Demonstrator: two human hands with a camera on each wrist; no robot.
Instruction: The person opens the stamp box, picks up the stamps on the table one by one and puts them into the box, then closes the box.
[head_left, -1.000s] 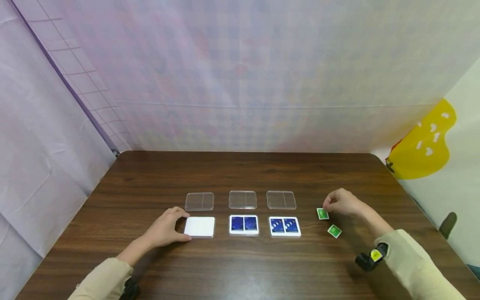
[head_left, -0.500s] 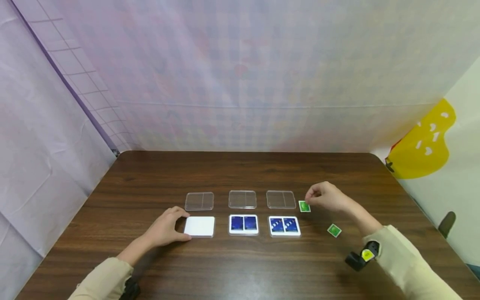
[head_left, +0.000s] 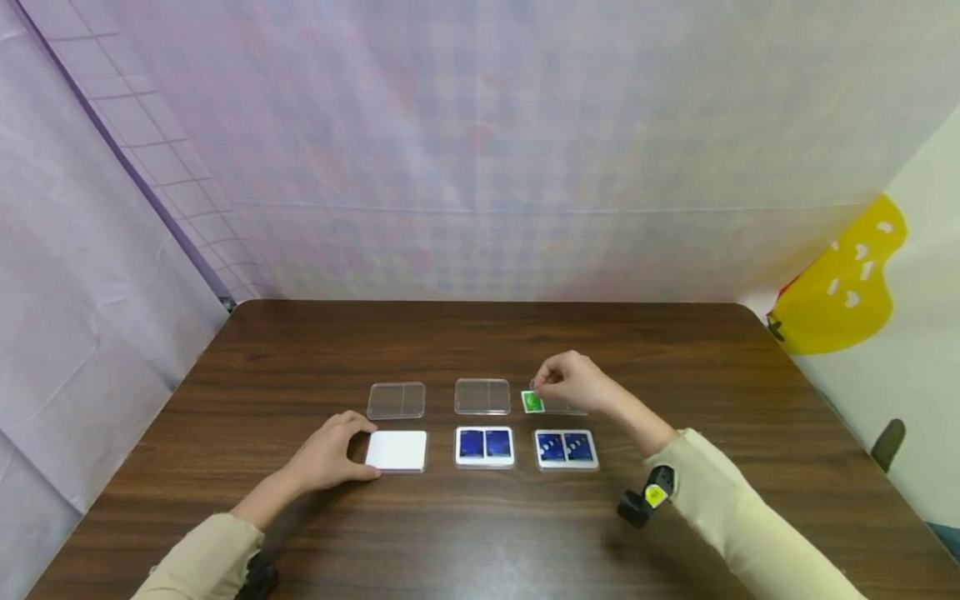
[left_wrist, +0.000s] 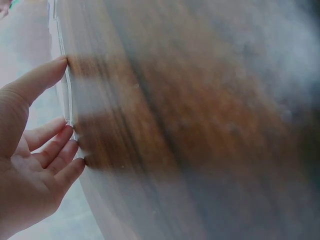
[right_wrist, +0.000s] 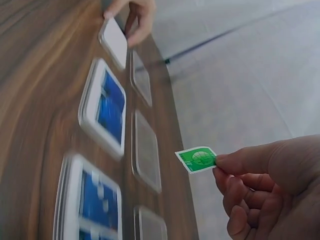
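My right hand (head_left: 573,382) pinches a green postage stamp (right_wrist: 198,159) with a white perforated edge and a globe print, between thumb and forefinger. In the head view the stamp overlaps the rightmost clear plastic lid (head_left: 564,409) of the back row. My left hand (head_left: 327,454) holds a clear case with a white insert (head_left: 397,451) at its left side, thumb at the near corner and fingers at the far one. In the left wrist view its fingertips (left_wrist: 80,162) lie along the case's edge.
Two more cases stand in the front row: the middle case (head_left: 484,462) and the right case (head_left: 567,466), each with a pair of blue stamps on white. Behind lie the middle lid (head_left: 482,397) and left lid (head_left: 396,401). A curtain (head_left: 480,167) hangs behind the brown table (head_left: 480,333).
My right hand has lifted one green stamp and carried it left over the lids' right end. The other green stamp is now hidden behind the right arm. The left hand has stayed put.
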